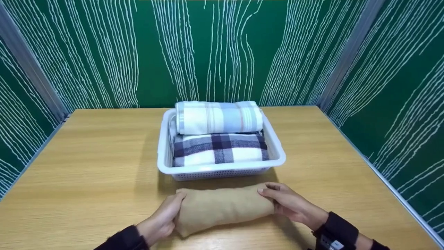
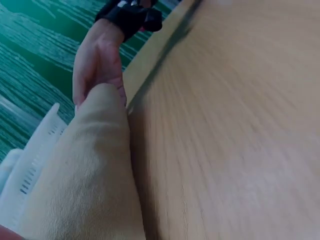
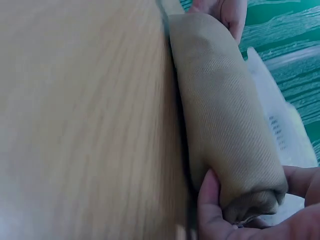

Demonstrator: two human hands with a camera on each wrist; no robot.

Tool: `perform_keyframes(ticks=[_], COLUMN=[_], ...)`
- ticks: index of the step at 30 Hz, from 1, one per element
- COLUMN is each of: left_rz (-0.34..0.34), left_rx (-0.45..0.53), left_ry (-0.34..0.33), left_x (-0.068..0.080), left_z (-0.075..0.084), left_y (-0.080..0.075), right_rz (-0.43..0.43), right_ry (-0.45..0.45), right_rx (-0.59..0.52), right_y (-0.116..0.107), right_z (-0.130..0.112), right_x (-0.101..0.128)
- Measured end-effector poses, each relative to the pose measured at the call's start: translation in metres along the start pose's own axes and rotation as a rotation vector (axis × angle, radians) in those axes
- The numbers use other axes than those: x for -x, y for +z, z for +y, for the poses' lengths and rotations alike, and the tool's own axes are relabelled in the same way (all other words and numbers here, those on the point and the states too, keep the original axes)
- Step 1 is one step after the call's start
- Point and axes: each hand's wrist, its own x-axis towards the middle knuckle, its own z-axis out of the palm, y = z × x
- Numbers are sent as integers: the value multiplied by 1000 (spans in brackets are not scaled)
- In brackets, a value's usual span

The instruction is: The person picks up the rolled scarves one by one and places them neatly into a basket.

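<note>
A tan cloth rolled into a thick bundle (image 1: 223,208) lies crosswise between both hands, in front of the basket. My left hand (image 1: 165,214) grips its left end, thumb on top. At the other end, my right hand (image 1: 293,203) holds the roll with thumb and fingers. The right wrist view shows the spiral layers at the end of the cloth (image 3: 230,115), with the thumb and fingers pressed around it. In the left wrist view, the roll (image 2: 90,165) hangs close over the table, with a dark shadow along its side.
A white plastic basket (image 1: 222,169) stands just beyond the roll on the wooden table (image 1: 97,166). Inside it, a light blue-and-white plaid roll (image 1: 218,118) sits behind a dark purple-and-white checked one (image 1: 222,149). Green panels (image 1: 145,52) with white streaks enclose the back and sides.
</note>
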Motion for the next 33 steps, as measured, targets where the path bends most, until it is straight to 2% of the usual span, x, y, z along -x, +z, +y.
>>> perform_keyframes(ticks=[3, 7, 11, 14, 16, 20, 24, 30, 33], left_rz=[-23, -12, 1, -23, -50, -98, -100, -21, 20], left_rx=[-1, -1, -80, -160, -177, -208, -238, -293, -303], left_ry=[-20, -15, 37, 91, 118, 157, 202, 268, 322], left_x=[16, 34, 47, 51, 51, 45, 33, 2, -16], left_z=[7, 25, 51, 76, 92, 121, 143, 162, 168], left_y=[-7, -15, -22, -25, -26, -28, -27, -17, -11], right_rz=[-32, -68, -85, -80, -63, -28, -14, 57, 82], right_ry=[3, -18, -48, -70, -85, -125, -171, -234, -284], right_rx=[-2, 5, 17, 23, 27, 46, 44, 36, 28], right_y=[6, 16, 23, 26, 27, 26, 23, 14, 6], right_z=[-6, -22, -48, -71, -85, -111, -131, -150, -156], right_x=[8, 18, 26, 29, 30, 26, 16, -10, -23])
